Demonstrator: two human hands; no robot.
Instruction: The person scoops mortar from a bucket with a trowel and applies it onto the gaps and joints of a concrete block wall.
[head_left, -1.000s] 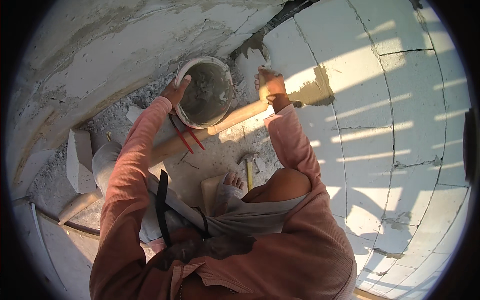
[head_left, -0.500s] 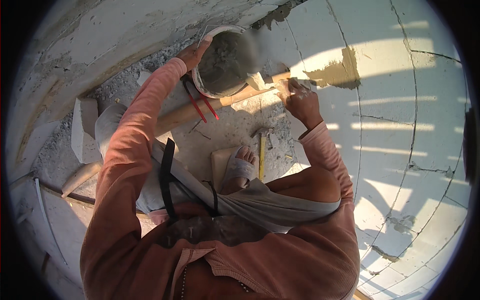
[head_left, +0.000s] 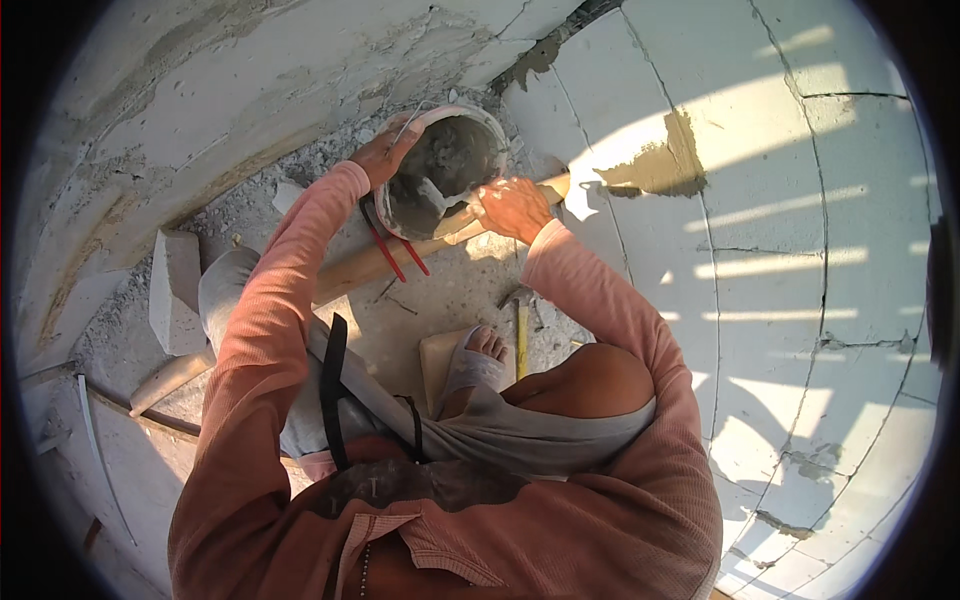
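Note:
My left hand (head_left: 385,150) grips the left rim of a pale bucket (head_left: 492,130), which holds grey wet mortar (head_left: 450,155). At the bucket's lower right, my right hand (head_left: 510,210) is closed on a mortar-smeared scraper (head_left: 440,198), its flat end inside the bucket; the grip is mostly hidden by my fingers. A long wooden pole (head_left: 350,270) runs under the bucket. Red-handled pliers (head_left: 395,255) lie partly beneath it. A patch of wet mortar (head_left: 660,165) marks the white block wall (head_left: 760,250) to my right.
A hammer (head_left: 522,335) with a yellow handle lies by my sandalled foot. A white block (head_left: 175,290) stands at left beside my leg. A rough plastered wall (head_left: 200,110) rises at upper left, with rubble (head_left: 260,180) along its base. A thin strip (head_left: 105,460) lies at lower left.
My right hand, with the scraper, has moved leftward from beside the block wall into the bucket. My left hand stays on the bucket's rim.

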